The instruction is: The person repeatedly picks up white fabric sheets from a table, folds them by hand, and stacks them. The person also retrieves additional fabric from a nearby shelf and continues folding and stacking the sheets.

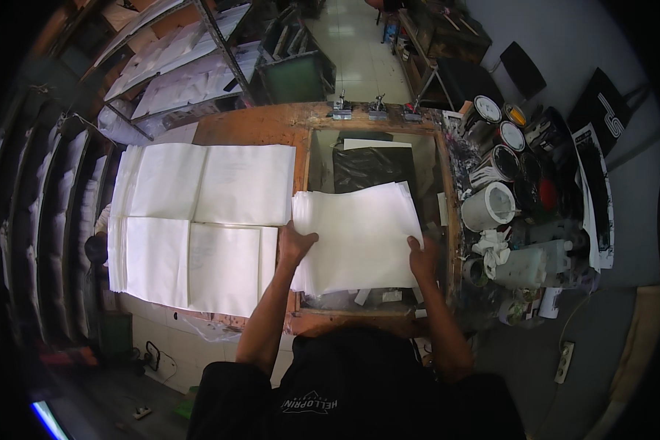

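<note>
Between my two hands is a stack of white paper sheets (359, 238), its edges a little uneven, over the glass-topped part of the wooden table. My left hand (295, 244) grips the left edge of this stack, thumb lying on top. At the right edge my right hand (422, 258) holds it in the same way, its fingers partly hidden underneath. To the left, overlapping piles of white sheets (246, 183) cover much of the table, and some bear faint marks. Beyond the held stack lies a black sheet (374, 167) on the glass.
Metal hinge clamps (378, 107) line the table's far edge. Paint cans (488, 205) and plastic jugs crowd the right side. Racks (191, 62) loaded with white sheets stand at far left, more shelves (59, 213) at left. A power strip (564, 362) hangs at lower right.
</note>
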